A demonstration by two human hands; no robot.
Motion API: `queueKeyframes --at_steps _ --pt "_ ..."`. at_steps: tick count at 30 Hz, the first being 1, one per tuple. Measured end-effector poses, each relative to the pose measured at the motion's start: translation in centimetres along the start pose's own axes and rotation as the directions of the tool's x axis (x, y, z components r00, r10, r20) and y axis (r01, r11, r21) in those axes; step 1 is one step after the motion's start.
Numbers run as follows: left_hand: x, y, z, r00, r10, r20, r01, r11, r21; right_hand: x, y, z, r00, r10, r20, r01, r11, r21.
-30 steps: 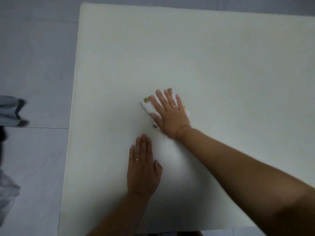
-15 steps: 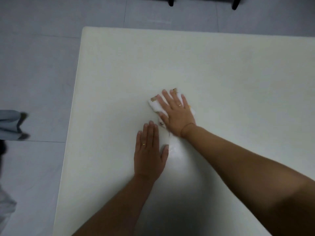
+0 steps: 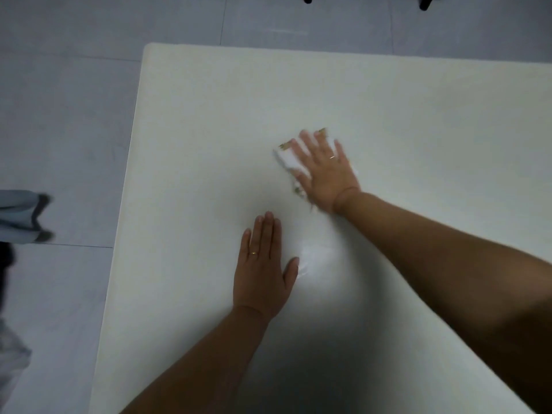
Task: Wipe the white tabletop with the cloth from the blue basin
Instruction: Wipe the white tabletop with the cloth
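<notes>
Near the middle of the white tabletop [image 3: 418,115], the right hand [image 3: 327,171] lies flat with its fingers spread wide, pressing a white cloth [image 3: 288,158] with a patterned edge onto the surface. It grips nothing; palm and straight fingers only pin the cloth down. The cloth shows at the hand's nine o'clock side and past the fingertips at twelve.

At about seven o'clock from it, and apart, the left hand [image 3: 263,264] rests palm down on the bare table. Its fingers are straight and close together, the thumb out, holding nothing. A pale shiny patch [image 3: 313,258] sits just beside that thumb at three o'clock; damp or glare, I cannot tell. The blue basin is not in view. Grey floor [image 3: 74,115] lies off the table at nine and twelve o'clock.

The wiping itself looks to be the step in hand, since the cloth and fingertips are blurred. How much of the table is done cannot be judged, as no dirt shows. The next stroke likely calls for even downward pressure and a sweep toward twelve or three o'clock. The cloth should stay flat under the palm so it does not bunch.
</notes>
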State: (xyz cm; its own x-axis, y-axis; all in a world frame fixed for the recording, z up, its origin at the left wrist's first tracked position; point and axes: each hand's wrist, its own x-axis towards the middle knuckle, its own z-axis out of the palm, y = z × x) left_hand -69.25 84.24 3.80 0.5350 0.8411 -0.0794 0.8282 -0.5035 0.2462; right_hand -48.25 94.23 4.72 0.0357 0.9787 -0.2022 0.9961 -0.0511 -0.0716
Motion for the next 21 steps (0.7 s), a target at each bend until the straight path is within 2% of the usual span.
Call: queueKeyframes --at_steps 2,4,5,6,8,10,12,13,14,16,18,19,20,21 --pt "0.1 0.0 0.0 1.000 -0.004 -0.005 0.004 1.000 0.000 0.8 3.2 -0.5 0.967 0.256 0.009 -0.256 0.964 0.075" --pt "0.1 0.0 0.0 1.000 -0.011 0.000 0.011 1.000 0.003 1.9 2.6 -0.6 0.866 0.499 0.023 -0.495 0.851 0.178" --pt "0.1 0.1 0.0 1.000 -0.011 0.007 0.011 1.000 0.005 2.3 1.0 -0.6 0.830 0.558 0.019 -0.550 0.811 0.198" --pt "0.1 0.1 0.0 1.000 -0.011 0.014 0.011 1.000 0.009 2.4 -1.1 -0.4 0.827 0.562 0.014 -0.553 0.810 0.195" --pt "0.1 0.2 -0.2 1.000 -0.016 0.022 0.015 1.000 0.020 2.1 -5.2 0.1 0.919 0.394 -0.001 -0.390 0.910 0.141" --pt "0.1 0.3 -0.4 0.999 -0.018 0.028 0.018 1.000 0.018 0.7 -7.1 0.3 0.993 0.118 0.010 -0.118 0.991 0.068" --pt "0.3 0.4 -0.8 1.000 -0.024 0.018 0.024 1.000 0.004 0.7 -4.8 -0.3 0.993 -0.113 0.031 0.113 0.994 0.011" --pt "0.6 0.6 -1.0 0.999 -0.038 0.003 0.038 0.999 -0.005 1.1 -2.8 -0.6 0.986 -0.161 0.034 0.161 0.987 -0.016" --pt "1.1 0.7 -1.3 0.998 -0.058 -0.017 0.057 0.998 -0.019 1.6 -0.6 -0.8 0.991 -0.135 0.026 0.136 0.990 -0.033" --pt "3.2 1.1 -1.7 0.995 -0.085 -0.051 0.083 0.995 -0.049 2.9 3.7 -1.4 0.993 0.120 0.007 -0.120 0.992 0.026" --pt "6.1 1.6 -1.9 0.993 -0.088 -0.072 0.084 0.994 -0.064 4.3 5.2 -1.8 0.909 0.415 0.028 -0.415 0.898 0.150" --pt "7.5 1.8 -1.9 0.993 -0.091 -0.072 0.086 0.994 -0.066 4.9 4.3 -1.8 0.864 0.502 0.036 -0.500 0.848 0.179" --pt "8.8 2.1 -1.8 0.993 -0.099 -0.061 0.096 0.994 -0.060 5.4 2.7 -1.6 0.845 0.534 0.037 -0.531 0.826 0.188" --pt "9.7 2.3 -1.6 0.993 -0.115 -0.040 0.113 0.992 -0.047 5.7 1.0 -1.3 0.863 0.505 0.023 -0.500 0.845 0.187"
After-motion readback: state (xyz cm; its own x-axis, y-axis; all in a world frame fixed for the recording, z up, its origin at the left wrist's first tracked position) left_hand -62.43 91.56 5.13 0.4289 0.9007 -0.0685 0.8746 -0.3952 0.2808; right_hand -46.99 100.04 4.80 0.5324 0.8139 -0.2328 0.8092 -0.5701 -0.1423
